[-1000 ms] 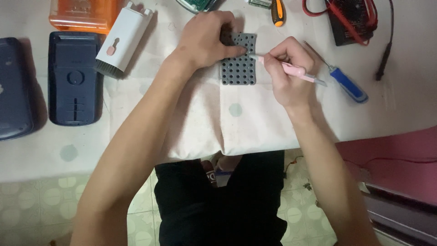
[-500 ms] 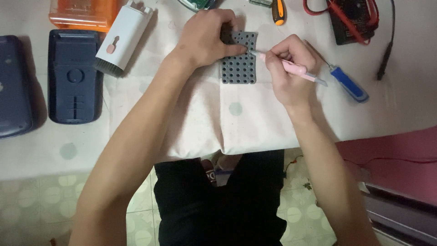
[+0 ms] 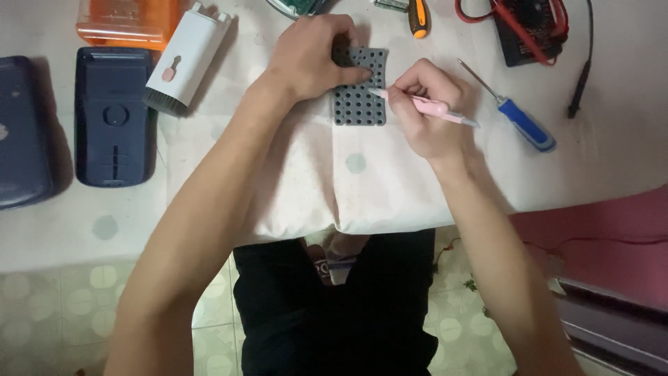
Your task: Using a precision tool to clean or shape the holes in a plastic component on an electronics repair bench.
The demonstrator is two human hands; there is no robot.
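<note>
A grey rubber pad with rows of round holes [image 3: 359,101] lies flat on the white cloth [image 3: 362,188]. My left hand [image 3: 313,56] rests on the pad's upper left part, fingers pressing it down. My right hand [image 3: 428,111] grips a pink pen-like tool [image 3: 435,108], and the tool's tip touches the pad's right edge near the top.
A blue-handled screwdriver [image 3: 518,118] lies right of my right hand. A white brush tool [image 3: 184,59], two dark blue cases [image 3: 111,118] and an orange box [image 3: 129,21] are at the left. A black meter with red leads [image 3: 532,24] and an orange-handled tool [image 3: 417,17] sit at the top.
The pink tool's tip has shifted slightly along the pad's right edge. My left hand still presses the pad in the same place.
</note>
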